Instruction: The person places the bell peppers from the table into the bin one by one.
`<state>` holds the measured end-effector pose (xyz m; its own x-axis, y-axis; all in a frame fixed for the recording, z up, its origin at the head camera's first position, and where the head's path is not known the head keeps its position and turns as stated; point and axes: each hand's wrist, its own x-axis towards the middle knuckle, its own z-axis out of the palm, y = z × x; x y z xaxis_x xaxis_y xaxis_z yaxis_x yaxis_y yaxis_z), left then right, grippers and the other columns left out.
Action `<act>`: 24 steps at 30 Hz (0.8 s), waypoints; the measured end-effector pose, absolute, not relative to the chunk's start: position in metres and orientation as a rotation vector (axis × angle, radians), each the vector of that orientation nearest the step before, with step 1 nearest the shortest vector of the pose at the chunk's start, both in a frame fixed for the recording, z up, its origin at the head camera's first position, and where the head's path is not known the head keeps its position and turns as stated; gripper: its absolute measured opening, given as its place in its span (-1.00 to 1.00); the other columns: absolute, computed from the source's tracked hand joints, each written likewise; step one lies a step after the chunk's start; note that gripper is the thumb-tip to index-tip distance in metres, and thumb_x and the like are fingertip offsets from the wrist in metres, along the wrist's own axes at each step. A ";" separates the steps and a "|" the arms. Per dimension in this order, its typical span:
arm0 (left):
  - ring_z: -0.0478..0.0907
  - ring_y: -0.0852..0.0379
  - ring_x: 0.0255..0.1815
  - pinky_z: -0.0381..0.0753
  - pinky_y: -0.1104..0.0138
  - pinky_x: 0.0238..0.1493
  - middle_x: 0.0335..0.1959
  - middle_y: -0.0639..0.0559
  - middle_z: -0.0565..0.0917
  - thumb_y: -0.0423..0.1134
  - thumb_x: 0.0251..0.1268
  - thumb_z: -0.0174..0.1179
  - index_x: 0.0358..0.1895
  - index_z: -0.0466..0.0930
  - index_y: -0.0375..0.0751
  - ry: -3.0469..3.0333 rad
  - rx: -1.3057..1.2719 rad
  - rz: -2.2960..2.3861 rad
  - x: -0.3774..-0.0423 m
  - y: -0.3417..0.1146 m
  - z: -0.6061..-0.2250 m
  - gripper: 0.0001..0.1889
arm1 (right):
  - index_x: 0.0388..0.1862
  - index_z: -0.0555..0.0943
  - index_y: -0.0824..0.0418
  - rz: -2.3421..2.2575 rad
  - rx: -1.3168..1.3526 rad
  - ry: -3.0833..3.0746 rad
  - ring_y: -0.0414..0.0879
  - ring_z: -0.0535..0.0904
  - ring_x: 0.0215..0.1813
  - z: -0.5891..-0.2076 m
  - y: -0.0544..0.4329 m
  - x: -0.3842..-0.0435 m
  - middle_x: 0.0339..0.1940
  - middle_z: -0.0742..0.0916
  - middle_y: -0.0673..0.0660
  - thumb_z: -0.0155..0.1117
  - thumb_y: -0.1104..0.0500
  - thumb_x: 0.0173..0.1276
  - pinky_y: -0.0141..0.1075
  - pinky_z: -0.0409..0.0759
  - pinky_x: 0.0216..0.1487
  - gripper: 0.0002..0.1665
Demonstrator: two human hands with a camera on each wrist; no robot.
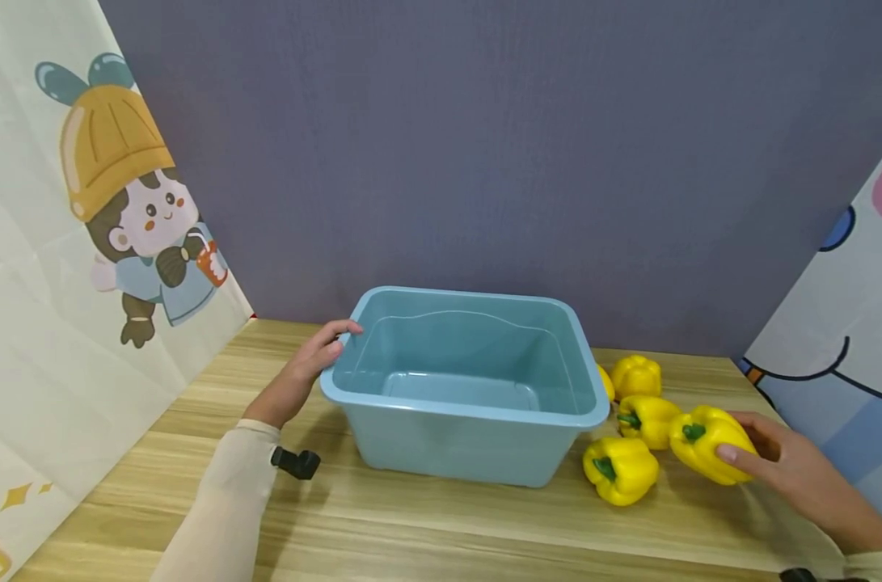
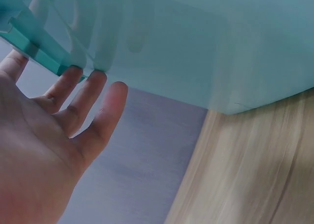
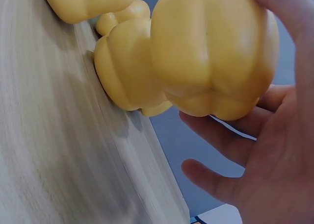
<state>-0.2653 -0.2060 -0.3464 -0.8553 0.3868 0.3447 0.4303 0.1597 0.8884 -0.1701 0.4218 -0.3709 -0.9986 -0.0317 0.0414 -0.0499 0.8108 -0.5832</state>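
Observation:
A light blue plastic bin (image 1: pixel 455 444) stands on the table, its inner floor showing in the head view. My left hand (image 1: pixel 305 364) holds its left rim, index finger and thumb over the edge. The other fingers (image 2: pixel 93 94) meet the outer wall below the rim in the left wrist view. To the right, my right hand (image 1: pixel 793 465) grips a yellow bell pepper (image 1: pixel 713 444) with a green stem, thumb on its near side. Beside it lie another bell pepper (image 1: pixel 647 420) and a nearer one (image 1: pixel 621 471).
Farther back sits a yellow bell pepper (image 1: pixel 637 376), with a yellow sliver (image 1: pixel 605 384) of another showing behind the bin's right rim. A dark grey wall (image 1: pixel 484 162) rises behind the wooden table (image 1: pixel 411 533). Printed cartoon sheets (image 1: pixel 33 283) hang at both sides.

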 end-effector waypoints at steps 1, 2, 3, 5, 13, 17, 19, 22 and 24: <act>0.30 -0.09 0.29 0.33 0.07 0.21 0.38 -0.07 0.30 -0.05 0.54 -0.11 0.35 0.32 -0.24 -2.370 -0.836 -1.828 -0.265 -0.206 -0.346 -0.53 | 0.37 0.24 0.56 0.948 0.059 -2.965 -0.43 0.46 -0.19 -0.371 0.422 -0.171 0.19 0.50 0.50 0.14 -0.13 0.52 -0.34 0.57 -0.30 -0.15; 0.29 -0.10 0.30 0.31 0.04 0.21 0.38 -0.06 0.30 -0.06 0.54 -0.09 0.34 0.32 -0.23 -2.375 -0.836 -1.825 -0.265 -0.206 -0.345 -0.54 | 0.37 0.25 0.56 0.941 0.059 -2.963 -0.43 0.46 -0.19 -0.371 0.421 -0.171 0.19 0.50 0.50 0.14 -0.13 0.51 -0.34 0.57 -0.30 -0.15; 0.27 -0.10 0.30 0.30 0.02 0.21 0.38 -0.04 0.29 -0.07 0.53 -0.07 0.34 0.32 -0.21 -2.380 -0.835 -1.823 -0.265 -0.206 -0.345 -0.54 | 0.38 0.25 0.56 0.939 0.057 -2.963 -0.42 0.46 -0.20 -0.371 0.421 -0.171 0.19 0.51 0.50 0.14 -0.14 0.51 -0.34 0.57 -0.30 -0.15; 0.24 -0.12 0.32 0.28 -0.02 0.22 0.39 -0.04 0.28 -0.09 0.51 -0.04 0.35 0.32 -0.19 -2.386 -0.838 -1.813 -0.264 -0.206 -0.344 -0.54 | 0.38 0.26 0.55 0.946 0.063 -2.956 -0.41 0.48 -0.20 -0.371 0.420 -0.171 0.18 0.51 0.49 0.15 -0.13 0.52 -0.34 0.57 -0.30 -0.17; 0.12 -0.12 0.47 0.12 -0.19 0.31 0.52 0.04 0.17 -0.07 0.50 -0.07 0.48 0.28 0.00 -2.413 -0.837 -1.793 -0.263 -0.205 -0.345 -0.48 | 0.37 0.25 0.56 0.954 0.043 -2.932 -0.41 0.47 -0.22 -0.369 0.417 -0.169 0.18 0.50 0.50 0.13 -0.13 0.52 -0.33 0.57 -0.32 -0.16; 0.05 -0.07 0.51 0.08 -0.23 0.33 0.56 0.13 0.09 -0.03 0.50 -0.10 0.52 0.22 0.18 -2.432 -0.829 -1.793 -0.264 -0.204 -0.345 -0.45 | 0.39 0.25 0.54 0.962 0.048 -2.915 -0.42 0.46 -0.21 -0.367 0.416 -0.171 0.19 0.49 0.50 0.13 -0.12 0.53 -0.33 0.58 -0.31 -0.17; 0.07 -0.07 0.50 0.11 -0.20 0.32 0.56 0.13 0.09 -0.04 0.49 -0.12 0.53 0.20 0.18 -2.434 -0.829 -1.796 -0.264 -0.203 -0.345 -0.44 | 0.38 0.25 0.55 0.967 0.048 -2.909 -0.43 0.46 -0.21 -0.366 0.415 -0.171 0.19 0.49 0.50 0.13 -0.12 0.53 -0.33 0.58 -0.31 -0.18; 0.14 -0.09 0.45 0.18 -0.15 0.29 0.53 0.08 0.12 -0.05 0.48 -0.13 0.51 0.22 0.08 -2.439 -0.822 -1.798 -0.264 -0.201 -0.345 -0.45 | 0.37 0.25 0.56 0.973 0.043 -2.905 -0.43 0.46 -0.21 -0.366 0.415 -0.170 0.19 0.49 0.51 0.13 -0.12 0.53 -0.34 0.58 -0.31 -0.18; 0.21 -0.12 0.39 0.26 -0.09 0.25 0.50 0.03 0.16 -0.06 0.48 -0.13 0.48 0.24 0.01 -2.438 -0.811 -1.810 -0.263 -0.200 -0.345 -0.47 | 0.37 0.26 0.57 0.966 0.038 -2.901 -0.43 0.45 -0.22 -0.365 0.414 -0.169 0.17 0.51 0.50 0.12 -0.11 0.53 -0.35 0.57 -0.31 -0.18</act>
